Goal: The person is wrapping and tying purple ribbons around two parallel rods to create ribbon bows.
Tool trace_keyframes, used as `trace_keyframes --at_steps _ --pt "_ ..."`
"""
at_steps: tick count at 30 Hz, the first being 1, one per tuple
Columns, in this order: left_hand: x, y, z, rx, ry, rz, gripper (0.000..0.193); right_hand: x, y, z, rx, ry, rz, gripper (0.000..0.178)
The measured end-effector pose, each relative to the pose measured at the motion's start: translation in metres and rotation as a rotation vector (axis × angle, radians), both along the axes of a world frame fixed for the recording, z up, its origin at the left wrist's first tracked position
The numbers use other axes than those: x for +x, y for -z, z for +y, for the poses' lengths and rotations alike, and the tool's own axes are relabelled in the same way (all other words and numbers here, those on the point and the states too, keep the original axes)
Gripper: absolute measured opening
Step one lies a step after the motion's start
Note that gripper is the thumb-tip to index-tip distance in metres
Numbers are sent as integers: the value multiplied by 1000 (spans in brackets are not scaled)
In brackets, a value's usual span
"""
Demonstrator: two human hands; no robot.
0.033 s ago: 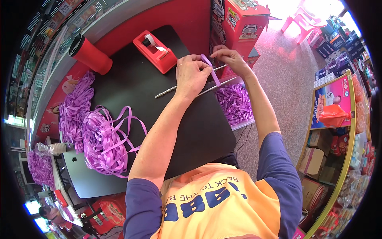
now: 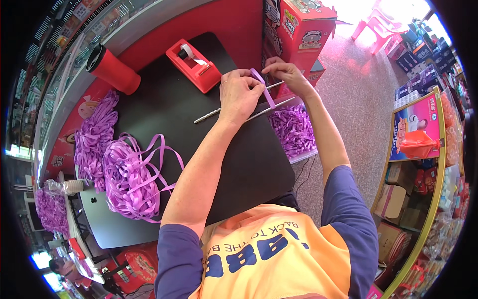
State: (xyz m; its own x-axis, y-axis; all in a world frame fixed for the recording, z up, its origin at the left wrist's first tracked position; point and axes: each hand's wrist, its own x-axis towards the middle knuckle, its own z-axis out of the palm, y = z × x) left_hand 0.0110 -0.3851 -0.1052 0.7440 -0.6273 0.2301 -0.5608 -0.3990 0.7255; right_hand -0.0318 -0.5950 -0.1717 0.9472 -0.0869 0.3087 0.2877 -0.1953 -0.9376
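Purple flat ribbon (image 2: 269, 95) across slim rods (image 2: 206, 116), tight in left hand (image 2: 240, 94); right hand (image 2: 290, 77), hold unclear

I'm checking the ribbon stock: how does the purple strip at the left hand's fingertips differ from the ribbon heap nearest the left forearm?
The purple strip is a single narrow band; the ribbon heap is a bulky tangle of many strands.
The purple strip runs across two thin rods beside the left hand; the ribbon heap sprawls in loose loops, untouched by either hand.
Both are purple and flat like tape.
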Motion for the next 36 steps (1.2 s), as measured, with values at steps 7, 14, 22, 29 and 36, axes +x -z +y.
trace_keyframes --at_steps 7,14,22,29,36 --pt "-2 -3 -1 -1 -11 -8 17 12 0 11 55 -89 -26 22" --pt "1 1 -2 -15 -14 -2 18 17 14 5 -214 -19 -70 23" --pt "1 0 3 -36 -21 -15 17 -15 49 12 -35 -16 127 19" --pt "6 0 4 5 14 1 23 -97 31 63 80 83 196 20" --pt "9 7 0 -7 -7 -49 24 -126 -33 92 -231 327 176 24"
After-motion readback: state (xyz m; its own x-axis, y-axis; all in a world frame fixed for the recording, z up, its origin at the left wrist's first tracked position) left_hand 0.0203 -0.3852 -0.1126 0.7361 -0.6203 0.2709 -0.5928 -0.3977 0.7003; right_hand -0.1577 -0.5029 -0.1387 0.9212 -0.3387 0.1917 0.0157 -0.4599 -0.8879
